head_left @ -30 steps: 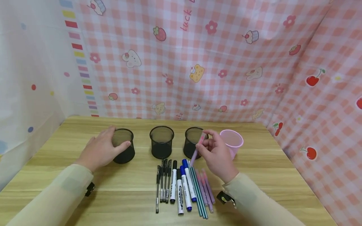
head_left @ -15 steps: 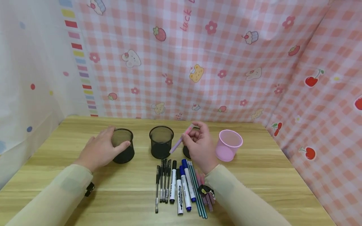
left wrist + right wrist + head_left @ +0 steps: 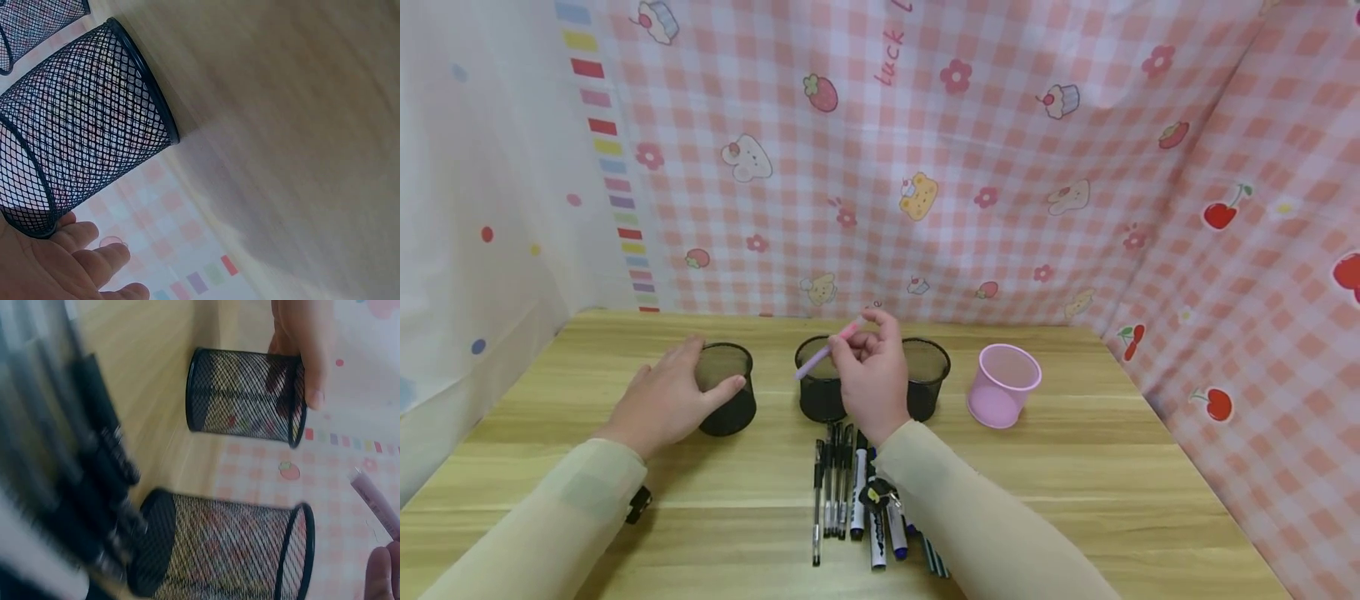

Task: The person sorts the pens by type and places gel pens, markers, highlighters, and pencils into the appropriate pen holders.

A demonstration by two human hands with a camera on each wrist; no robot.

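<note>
My left hand holds the leftmost black mesh pen holder near its rim, thumb on the near side and fingers round the far side. In the left wrist view, fingers show close by the rim of that mesh holder. My right hand pinches a slim lilac pen with a pink section, held tilted over the second black mesh holder. The right wrist view shows the pen's translucent end and the mesh side of a holder, with nothing visible inside.
A third black mesh holder and a pink holder stand further right. On the wooden table lie several black gel pens, markers and dark green pencils, partly hidden by my right sleeve.
My right hand has carried the lilac pen leftward, from the third black holder to over the second. The left hand has stayed at the leftmost holder.
</note>
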